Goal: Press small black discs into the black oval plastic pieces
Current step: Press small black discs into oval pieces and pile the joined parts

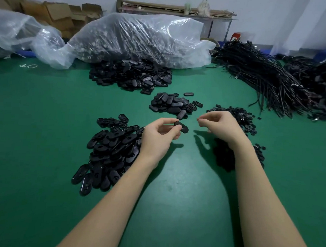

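Two bare forearms come into view from the near edge, one on the left and one on the right. No sleeve, cuff or glove covers either arm up to the frame edge. The left hand (160, 135) and right hand (221, 126) are bare too, showing no ring, watch, strap or wristband. Fingernails look short and unpainted where visible.
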